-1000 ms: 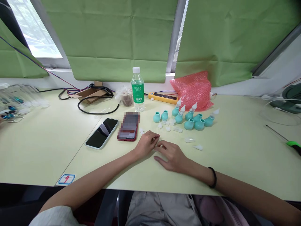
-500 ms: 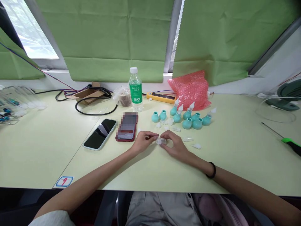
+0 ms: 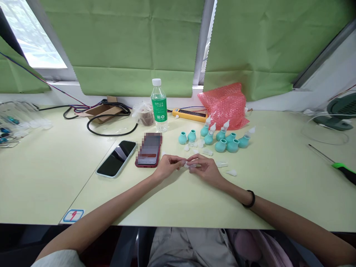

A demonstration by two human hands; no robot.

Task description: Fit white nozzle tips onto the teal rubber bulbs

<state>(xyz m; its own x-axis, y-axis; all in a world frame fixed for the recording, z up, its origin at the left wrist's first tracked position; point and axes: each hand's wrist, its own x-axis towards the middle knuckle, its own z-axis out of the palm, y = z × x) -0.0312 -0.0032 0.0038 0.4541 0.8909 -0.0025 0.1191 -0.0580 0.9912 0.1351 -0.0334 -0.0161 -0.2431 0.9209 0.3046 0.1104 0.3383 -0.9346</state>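
Observation:
My left hand (image 3: 169,167) and my right hand (image 3: 208,170) meet over the table, fingertips close together. Both pinch a small translucent plastic nozzle part (image 3: 186,164), mostly hidden behind the fingers. Just beyond lie loose clear nozzle pieces, among them one clear tube (image 3: 207,152) and a white tip (image 3: 231,172) to the right of my right hand. Several turquoise rubber bulbs stand farther back. Some, like one bulb (image 3: 182,138), have a bare neck, while others, like another bulb (image 3: 208,138), carry a clear nozzle.
Left of my hands lie a red-cased phone (image 3: 148,150) and a pale-cased phone (image 3: 116,159). Behind stand a water bottle (image 3: 159,107), a yellow tool (image 3: 190,114) and a pink bubble-wrap bag (image 3: 226,105). A black cable (image 3: 111,134) lies back left, a screwdriver (image 3: 343,171) far right.
The fingers of my right hand have closed in over the nozzle part, covering more of it. My left hand keeps its pinch. The view has shifted slightly.

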